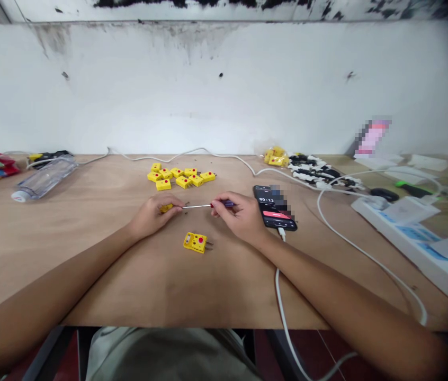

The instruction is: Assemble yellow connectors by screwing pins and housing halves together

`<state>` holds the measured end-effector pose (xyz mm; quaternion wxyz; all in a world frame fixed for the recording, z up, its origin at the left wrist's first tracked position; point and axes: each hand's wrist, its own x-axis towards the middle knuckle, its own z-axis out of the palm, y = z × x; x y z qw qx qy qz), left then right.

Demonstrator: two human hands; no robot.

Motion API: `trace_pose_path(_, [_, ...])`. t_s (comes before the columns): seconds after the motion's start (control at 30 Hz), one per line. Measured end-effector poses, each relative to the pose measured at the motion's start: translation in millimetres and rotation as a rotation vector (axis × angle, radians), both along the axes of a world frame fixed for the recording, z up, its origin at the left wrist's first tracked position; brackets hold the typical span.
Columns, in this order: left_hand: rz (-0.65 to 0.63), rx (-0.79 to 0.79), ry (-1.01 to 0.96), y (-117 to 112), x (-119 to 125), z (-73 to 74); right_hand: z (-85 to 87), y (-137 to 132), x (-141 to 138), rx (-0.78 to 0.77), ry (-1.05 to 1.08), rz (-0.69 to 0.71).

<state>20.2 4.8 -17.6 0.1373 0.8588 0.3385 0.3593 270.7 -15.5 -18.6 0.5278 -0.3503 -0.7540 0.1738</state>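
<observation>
My left hand (153,214) is closed round a small yellow connector (166,208) on the wooden table (89,254). My right hand (242,216) grips a thin screwdriver (208,206) by its dark handle, and the metal shaft points left into that connector. A second yellow connector (195,242) with a red dot lies on the table just in front of both hands. Several more yellow connectors (179,177) sit in a loose group behind the hands.
A phone (275,208) showing a timer lies right of my right hand, with a white cable (287,317) running off the front edge. A clear plastic bottle (45,177) lies at the left. A power strip (399,222) and black-and-white parts (319,169) are at the right.
</observation>
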Motion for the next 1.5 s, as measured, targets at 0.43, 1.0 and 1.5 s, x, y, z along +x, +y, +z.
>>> trace_pose_path(0.43, [0.008,0.331,0.262,-3,4,4.4,5.1,-11,-4,0.141,-0.049,0.011])
trace_pose_path(1.0, [0.044,0.567,0.471,-5,1,3.9,12.1,-13,-4,0.383,-0.306,0.11])
trace_pose_path(1.5, [0.056,0.738,0.596,-16,14,3.6,9.5,-22,-15,0.555,-0.415,0.199])
